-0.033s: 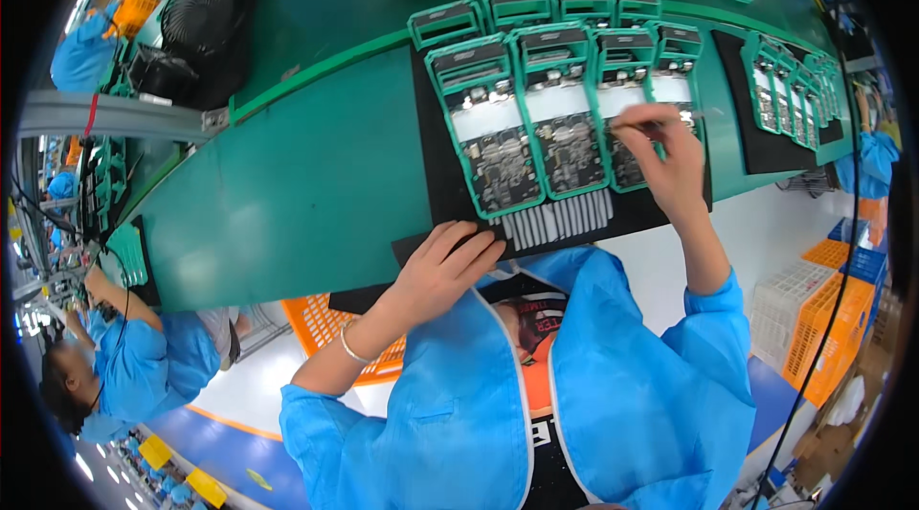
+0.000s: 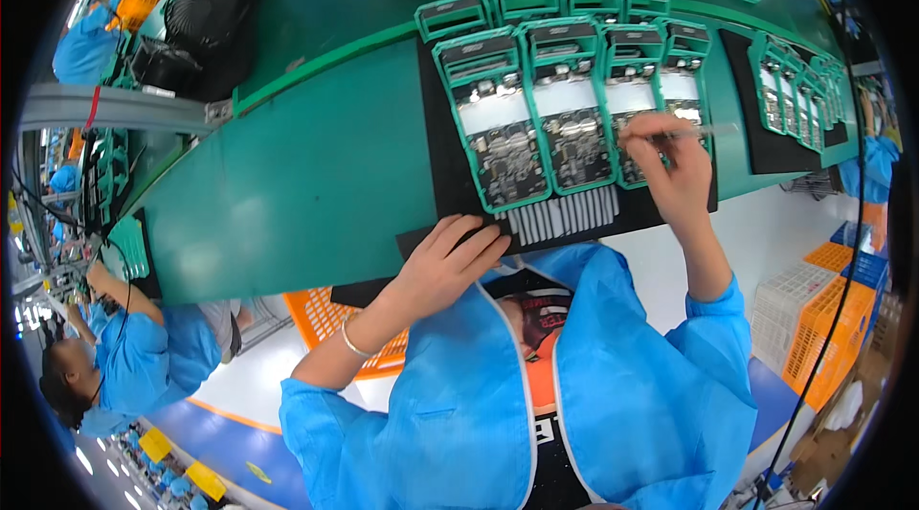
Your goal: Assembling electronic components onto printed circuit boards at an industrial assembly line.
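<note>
A: Where's everything?
B: Nearest, left hand (image 2: pixel 450 263) by the pale strips (image 2: pixel 560 217), can't tell if it's gripping anything. Right hand (image 2: pixel 678 170) pinches a thin blurry tool (image 2: pixel 713 131) over the third framed board (image 2: pixel 634 99), long axis 9-to-3, tail toward 3 o'clock.
A: Anything in the way?
B: That hand hides part of the board. Black fan (image 2: pixel 203 10) way off at 10 o'clock.

Circuit boards (image 2: pixel 579 146) in green frames (image 2: pixel 541 141), a green workbench (image 2: pixel 287 194) and blue-smocked co-workers (image 2: pixel 163 352) show an electronics assembly workshop.
</note>
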Demonstrator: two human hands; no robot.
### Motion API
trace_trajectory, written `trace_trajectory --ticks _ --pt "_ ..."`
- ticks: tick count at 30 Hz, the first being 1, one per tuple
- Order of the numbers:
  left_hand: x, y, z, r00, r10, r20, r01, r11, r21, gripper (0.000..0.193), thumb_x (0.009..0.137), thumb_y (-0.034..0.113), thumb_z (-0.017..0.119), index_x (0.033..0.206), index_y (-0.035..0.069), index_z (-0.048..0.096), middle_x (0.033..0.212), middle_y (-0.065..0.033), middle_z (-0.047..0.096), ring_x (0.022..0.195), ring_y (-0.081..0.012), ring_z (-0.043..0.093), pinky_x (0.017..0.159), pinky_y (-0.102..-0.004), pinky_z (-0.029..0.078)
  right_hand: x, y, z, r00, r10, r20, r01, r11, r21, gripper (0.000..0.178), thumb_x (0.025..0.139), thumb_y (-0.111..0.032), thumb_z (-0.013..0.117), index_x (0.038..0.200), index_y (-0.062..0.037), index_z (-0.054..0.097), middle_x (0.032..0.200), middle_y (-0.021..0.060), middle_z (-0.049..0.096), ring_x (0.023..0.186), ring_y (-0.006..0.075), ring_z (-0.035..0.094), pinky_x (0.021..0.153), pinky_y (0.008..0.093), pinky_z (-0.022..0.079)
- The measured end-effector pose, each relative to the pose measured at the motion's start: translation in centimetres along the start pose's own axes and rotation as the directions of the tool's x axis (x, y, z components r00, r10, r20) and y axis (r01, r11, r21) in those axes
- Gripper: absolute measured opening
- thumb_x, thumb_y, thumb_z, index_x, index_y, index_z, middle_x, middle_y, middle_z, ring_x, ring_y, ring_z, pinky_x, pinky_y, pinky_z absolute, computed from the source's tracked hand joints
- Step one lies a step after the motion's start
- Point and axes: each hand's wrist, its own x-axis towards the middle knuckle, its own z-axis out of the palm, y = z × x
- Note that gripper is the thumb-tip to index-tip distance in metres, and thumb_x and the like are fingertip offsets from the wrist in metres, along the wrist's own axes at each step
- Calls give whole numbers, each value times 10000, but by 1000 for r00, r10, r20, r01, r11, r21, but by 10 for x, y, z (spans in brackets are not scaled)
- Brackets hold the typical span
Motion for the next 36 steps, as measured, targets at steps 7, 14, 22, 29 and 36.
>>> trace_trajectory --ticks 7,14,22,29,36 --pt "0 -2 -3 996 24 90 -28 999 46 397 789 134 585 1180 66 602 1191 -65 532 1127 -251 493 977 -438 436 -77 -8 73 972 163 170 -210 928 307 194 846 -16 686 1000 -1 569 960 116 651 851 175 660 702 281 552" --pt "-3 -4 -1 993 47 110 -56 996 75 413 795 153 595 1201 78 596 1205 -59 505 1140 -251 470 968 -419 436 -88 -6 87 993 52 102 -69 983 171 217 827 19 689 1000 6 558 943 142 642 821 208 667 669 290 554" --pt "3 -2 -7 979 59 194 -96 977 190 443 801 157 582 1242 123 580 1200 -35 477 1136 -244 447 950 -399 449 -86 -8 88 996 12 93 -25 991 134 232 807 41 698 989 9 557 935 147 639 801 219 662 643 298 555" --pt "6 -4 -9 983 90 157 -118 977 180 396 797 192 587 1169 57 598 1135 -49 495 1085 -241 469 889 -362 456 -90 -13 84 971 -165 172 170 985 -11 273 766 41 728 978 -25 570 956 139 653 820 269 671 651 316 555" --pt "7 -2 -9 980 82 179 -113 978 172 388 791 184 587 1155 53 588 1158 -59 484 1093 -258 458 878 -369 464 -92 -8 87 974 -172 146 173 985 4 313 753 74 713 997 -37 552 967 138 660 822 287 665 676 329 552"
